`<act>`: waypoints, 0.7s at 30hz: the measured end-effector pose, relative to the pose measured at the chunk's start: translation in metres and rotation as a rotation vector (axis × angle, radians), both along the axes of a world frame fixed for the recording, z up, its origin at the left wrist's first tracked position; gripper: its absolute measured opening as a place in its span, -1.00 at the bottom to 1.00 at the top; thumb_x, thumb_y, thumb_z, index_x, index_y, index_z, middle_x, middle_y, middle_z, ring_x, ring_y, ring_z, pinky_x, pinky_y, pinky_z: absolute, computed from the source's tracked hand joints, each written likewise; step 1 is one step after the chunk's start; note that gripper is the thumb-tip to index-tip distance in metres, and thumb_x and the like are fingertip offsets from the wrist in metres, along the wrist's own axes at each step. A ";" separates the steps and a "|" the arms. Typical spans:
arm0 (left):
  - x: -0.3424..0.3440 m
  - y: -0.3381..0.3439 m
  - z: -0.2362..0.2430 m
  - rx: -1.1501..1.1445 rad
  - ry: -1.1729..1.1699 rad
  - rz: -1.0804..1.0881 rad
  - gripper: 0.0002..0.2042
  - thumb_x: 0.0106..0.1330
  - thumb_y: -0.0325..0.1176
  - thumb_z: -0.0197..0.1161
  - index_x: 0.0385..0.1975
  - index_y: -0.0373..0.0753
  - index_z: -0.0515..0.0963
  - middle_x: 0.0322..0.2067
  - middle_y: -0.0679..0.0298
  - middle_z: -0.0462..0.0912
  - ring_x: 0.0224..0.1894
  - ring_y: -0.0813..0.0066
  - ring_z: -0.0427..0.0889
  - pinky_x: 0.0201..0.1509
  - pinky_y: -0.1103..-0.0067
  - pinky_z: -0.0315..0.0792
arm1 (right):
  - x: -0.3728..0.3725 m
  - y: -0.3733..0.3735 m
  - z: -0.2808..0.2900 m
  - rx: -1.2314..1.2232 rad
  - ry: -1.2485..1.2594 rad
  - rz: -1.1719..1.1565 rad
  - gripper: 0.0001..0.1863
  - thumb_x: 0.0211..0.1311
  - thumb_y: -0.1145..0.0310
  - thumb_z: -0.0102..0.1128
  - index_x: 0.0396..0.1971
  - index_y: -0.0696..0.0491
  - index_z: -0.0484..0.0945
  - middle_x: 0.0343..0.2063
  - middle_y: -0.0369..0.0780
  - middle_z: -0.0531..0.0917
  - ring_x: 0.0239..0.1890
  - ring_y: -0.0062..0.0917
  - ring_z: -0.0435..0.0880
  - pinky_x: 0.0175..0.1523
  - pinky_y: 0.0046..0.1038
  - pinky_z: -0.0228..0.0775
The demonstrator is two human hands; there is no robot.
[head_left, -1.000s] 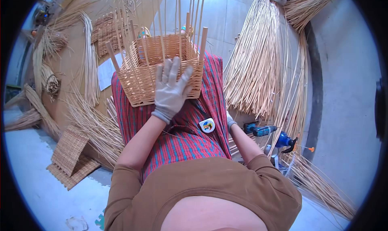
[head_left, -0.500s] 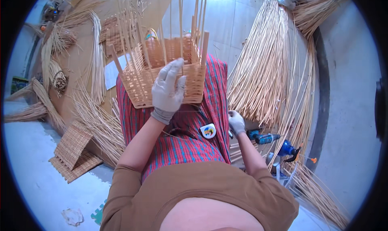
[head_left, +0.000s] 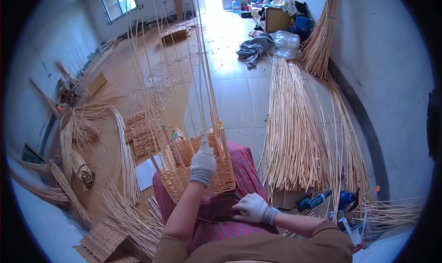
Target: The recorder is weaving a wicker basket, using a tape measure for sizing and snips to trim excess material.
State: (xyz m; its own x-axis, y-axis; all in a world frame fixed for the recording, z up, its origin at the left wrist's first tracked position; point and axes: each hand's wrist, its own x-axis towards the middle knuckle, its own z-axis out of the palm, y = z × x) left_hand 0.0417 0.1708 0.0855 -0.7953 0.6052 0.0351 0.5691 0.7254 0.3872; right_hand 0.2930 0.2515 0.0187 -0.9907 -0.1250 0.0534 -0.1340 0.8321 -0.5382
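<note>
An unfinished wicker basket rests on my lap, open at the top. Long thin canes rise from its walls, with thicker short posts at the corners. My left hand, in a pale glove, lies against the near wall, its fingers reaching up over the rim beside a cane. The hand looks closed on the wall, though the fingertips are partly hidden. Over the striped cloth on my lap, just right of the basket, is my right hand, gloved too. Its fingers are curled, and what they hold, if anything, is hidden.
A big bundle of canes lies on the right floor. Nearby are a cordless drill and a blue bottle. More cane bundles and woven panels lie at left. A white sheet sits beside the basket.
My head view has lifted, showing more of the room. My right hand has come from beside my right thigh onto my lap, where the white round tape measure no longer shows. My left hand stays at the basket.
</note>
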 end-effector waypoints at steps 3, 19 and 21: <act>0.027 -0.024 0.003 0.664 -0.014 -0.080 -0.36 0.40 -0.44 0.19 0.48 -0.17 0.15 -0.08 -0.05 0.61 -0.10 0.04 0.70 -0.07 0.26 0.56 | -0.011 0.004 -0.003 -0.370 0.132 -0.162 -0.62 0.20 -0.04 0.37 -0.17 -0.06 0.72 -0.35 -0.18 0.69 -0.23 -0.22 0.68 -0.06 -0.21 0.49; 0.067 -0.096 -0.015 0.745 -0.959 -0.186 -0.93 0.39 -0.44 0.31 -0.25 -0.19 0.54 -0.35 0.46 0.55 -0.29 0.70 0.50 -0.19 0.62 0.49 | -0.089 0.025 0.078 -0.140 0.164 0.119 -0.32 0.10 -0.11 0.44 0.17 -0.07 0.55 -0.39 -0.13 0.71 -0.32 -0.15 0.71 -0.16 -0.13 0.53; 0.035 -0.113 0.001 0.740 -0.694 -0.072 -0.96 0.39 -0.43 0.25 -0.29 -0.18 0.52 -0.41 0.46 0.51 -0.36 0.65 0.52 -0.30 0.59 0.48 | -0.105 0.048 0.094 0.038 0.228 0.111 -0.69 0.09 0.22 0.40 -0.15 -0.03 0.70 -0.31 -0.11 0.75 -0.29 -0.16 0.73 -0.20 -0.18 0.58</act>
State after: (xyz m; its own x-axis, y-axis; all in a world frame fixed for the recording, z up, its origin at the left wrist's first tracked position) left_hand 0.0767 0.0574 0.0863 -0.7450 0.6661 -0.0352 0.0806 0.1422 0.9865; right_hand 0.1883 0.2993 0.1124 -0.9336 -0.2385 0.2673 -0.3401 0.8244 -0.4525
